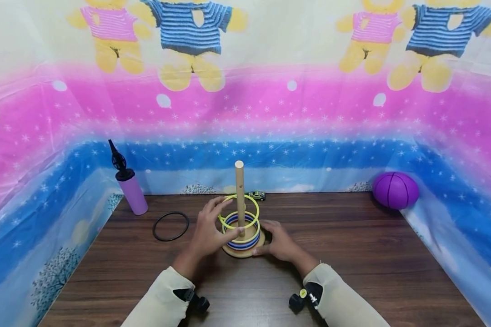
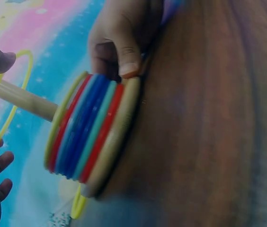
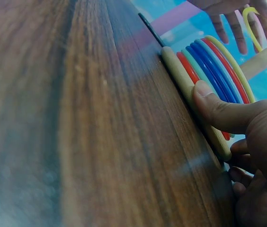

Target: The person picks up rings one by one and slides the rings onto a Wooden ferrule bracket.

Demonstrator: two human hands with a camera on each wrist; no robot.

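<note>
A wooden ring-toss stand has an upright peg on a round base. Stacked around the peg's foot are several rings in red, blue, teal and yellow. Above that stack, my left hand holds a yellow ring between thumb and fingers; the ring encircles the peg and the other fingers spread apart. My right hand grips the base at its right side, thumb on its upper edge and fingers low against the far side.
Left of the stand lies a black ring. Farther left stands a purple hand pump with a black nozzle. Behind the peg is a small toy car. A purple ball sits at the back right corner, by the patterned cloth.
</note>
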